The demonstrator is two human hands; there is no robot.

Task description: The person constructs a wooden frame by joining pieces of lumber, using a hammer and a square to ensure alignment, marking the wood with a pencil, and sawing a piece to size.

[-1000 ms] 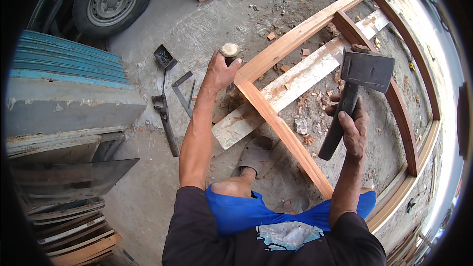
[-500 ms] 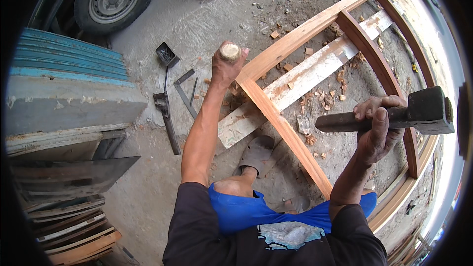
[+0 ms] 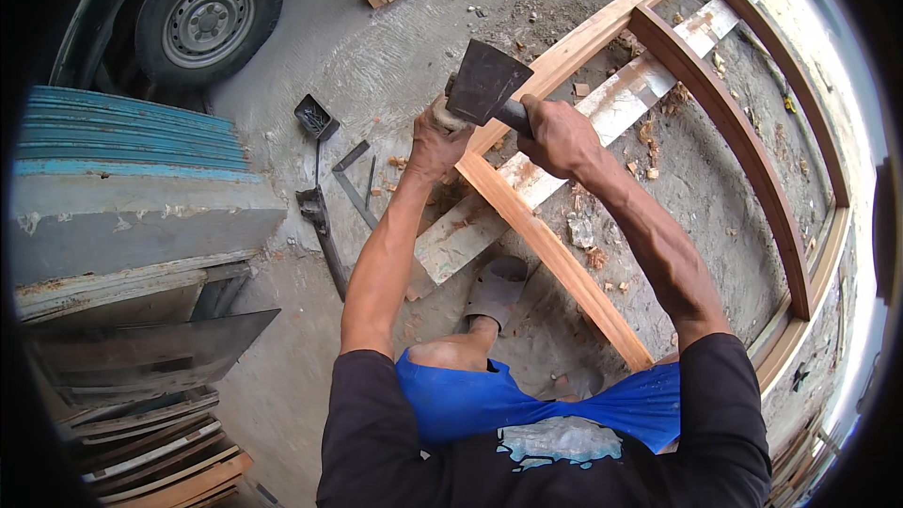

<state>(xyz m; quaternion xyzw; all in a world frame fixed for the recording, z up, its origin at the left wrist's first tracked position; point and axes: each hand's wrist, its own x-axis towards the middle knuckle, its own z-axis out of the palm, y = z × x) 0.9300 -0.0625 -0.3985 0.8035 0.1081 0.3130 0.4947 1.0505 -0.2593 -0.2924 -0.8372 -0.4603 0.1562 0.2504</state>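
Note:
My left hand is closed round the pale, round-ended handle of a chisel-like tool; its lower part is hidden. It is held over the corner of a curved wooden frame. In my right hand is a hatchet with a dark, flaring head, its fingers wrapped round the handle. The narrow end of the hatchet head overlaps the butt of the left-hand tool; whether they touch I cannot tell.
A white-smeared board lies under the frame among wood chips. Left of my hands are a metal square, a black container and a dark long-handled tool. A wheel and stacked teal panels stand farther left.
My right hand has swung left with the hatchet, from over the frame's right side to the tool in my left hand. The left hand keeps its grip, at nearly the same place.

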